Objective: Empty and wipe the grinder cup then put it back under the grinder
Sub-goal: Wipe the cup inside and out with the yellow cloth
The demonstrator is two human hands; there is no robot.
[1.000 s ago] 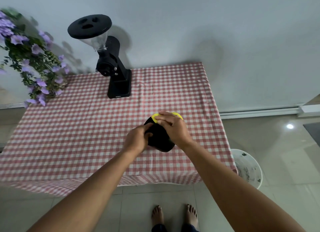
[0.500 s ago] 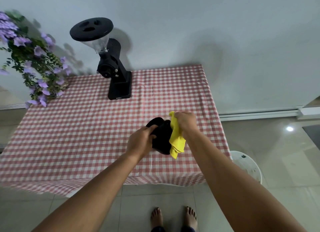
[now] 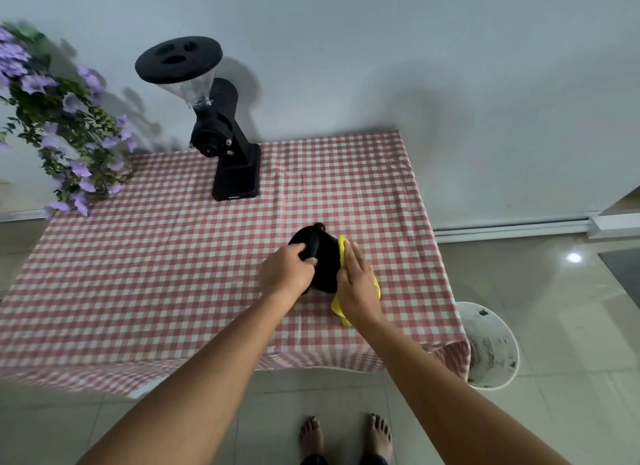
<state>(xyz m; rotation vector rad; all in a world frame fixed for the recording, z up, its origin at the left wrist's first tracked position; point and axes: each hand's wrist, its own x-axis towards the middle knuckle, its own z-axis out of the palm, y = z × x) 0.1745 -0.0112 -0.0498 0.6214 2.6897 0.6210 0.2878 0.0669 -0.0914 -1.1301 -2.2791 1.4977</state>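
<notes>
While we look down from head view, left hand [image 3: 285, 274] wraps fingers round handle of black grinder cup [image 3: 323, 256] — cup sits above checked tablecloth [image 3: 173, 274], near front right. Right hand [image 3: 356, 284], fingers straight and together, presses yellow cloth [image 3: 375, 286] flat against cup's side. Grinder [image 3: 221, 135] stands well apart at back — we see white bin [image 3: 498, 346] on floor.

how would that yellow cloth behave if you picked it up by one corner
Probably floppy: the yellow cloth bunches and folds under the flat right hand against the black grinder cup. Likely light, since its loose tail lies crumpled on the red checked tablecloth. It should drape rather than roll.
</notes>
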